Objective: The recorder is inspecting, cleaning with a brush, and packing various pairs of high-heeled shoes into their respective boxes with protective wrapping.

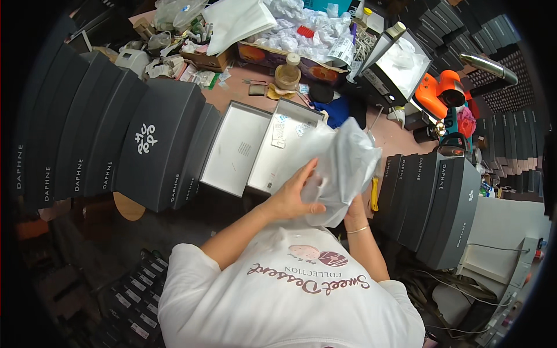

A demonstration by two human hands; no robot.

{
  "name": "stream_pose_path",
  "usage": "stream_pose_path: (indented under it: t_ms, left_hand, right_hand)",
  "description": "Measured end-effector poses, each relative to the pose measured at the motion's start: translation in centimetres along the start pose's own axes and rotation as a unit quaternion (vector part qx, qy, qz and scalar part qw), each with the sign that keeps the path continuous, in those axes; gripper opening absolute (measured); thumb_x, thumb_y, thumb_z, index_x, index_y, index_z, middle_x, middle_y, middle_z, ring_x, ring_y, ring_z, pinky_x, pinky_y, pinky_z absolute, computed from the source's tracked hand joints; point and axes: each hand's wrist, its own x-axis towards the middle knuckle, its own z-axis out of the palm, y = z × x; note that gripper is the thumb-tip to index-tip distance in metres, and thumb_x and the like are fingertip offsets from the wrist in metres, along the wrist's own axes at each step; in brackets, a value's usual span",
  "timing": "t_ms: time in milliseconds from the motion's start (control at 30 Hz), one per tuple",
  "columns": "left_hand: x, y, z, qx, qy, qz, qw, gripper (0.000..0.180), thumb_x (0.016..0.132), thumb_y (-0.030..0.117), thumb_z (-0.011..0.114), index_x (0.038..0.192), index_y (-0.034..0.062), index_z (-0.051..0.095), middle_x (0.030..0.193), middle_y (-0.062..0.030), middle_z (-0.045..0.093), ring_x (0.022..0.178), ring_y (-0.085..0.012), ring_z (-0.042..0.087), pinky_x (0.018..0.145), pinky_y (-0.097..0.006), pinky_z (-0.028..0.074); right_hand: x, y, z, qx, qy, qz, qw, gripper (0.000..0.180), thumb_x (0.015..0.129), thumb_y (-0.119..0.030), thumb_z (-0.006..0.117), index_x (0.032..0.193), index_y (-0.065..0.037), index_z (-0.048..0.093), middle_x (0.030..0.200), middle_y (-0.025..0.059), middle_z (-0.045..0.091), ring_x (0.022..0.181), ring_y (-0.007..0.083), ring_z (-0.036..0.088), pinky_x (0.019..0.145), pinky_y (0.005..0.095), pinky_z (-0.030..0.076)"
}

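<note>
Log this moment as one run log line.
left hand: flat on white bag | right hand: under bag, mostly hidden | open grey box: behind bag

The place looks like a packing workshop: stacks of dark grey boxes [116, 139] stand around a cluttered table [232, 95] with open boxes [235, 148], crumpled white paper [301, 29] and an orange tool [438, 93].

head view, steeply down, close

White short-sleeved T-shirt [290, 301], maroon script lettering and two round printed motifs across chest, at 6 o'clock. Bare forearms. Thin gold bangle [357, 230] on right wrist, toward 5 o'clock. Left wrist bare.
</note>
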Motion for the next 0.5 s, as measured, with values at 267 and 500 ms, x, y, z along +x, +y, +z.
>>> stream_pose_path:
  t_ms: [267,500]
  left_hand:
    - [-1.5,-7.1,-6.6,-0.348,0.252,-0.116,0.896,0.031,0.093,0.009,0.055,0.123,0.0012,0.049,0.1,-0.0065,0.061,0.095,-0.0131,0.059,0.085,-0.026,0.048]
    - [-1.0,-3.2,-1.9,-0.271,0.02,-0.092,0.958,0.09,0.084,0.029,0.072,0.147,0.0014,0.013,0.146,-0.0192,0.027,0.133,-0.026,0.033,0.105,-0.04,0.034]
  right_hand:
    - [3.9,-3.8,-0.2,-0.03,-0.094,0.002,0.995,0.07,0.085,-0.043,0.064,0.132,0.002,0.039,0.119,0.0212,0.059,0.109,0.0261,0.06,0.091,0.0395,0.051]
    - [3.3,1.6,1.2,-0.112,-0.01,0.002,0.994,0.064,0.085,-0.037,0.068,0.13,-0.001,0.043,0.12,0.0139,0.057,0.107,0.0235,0.059,0.091,0.0391,0.051]
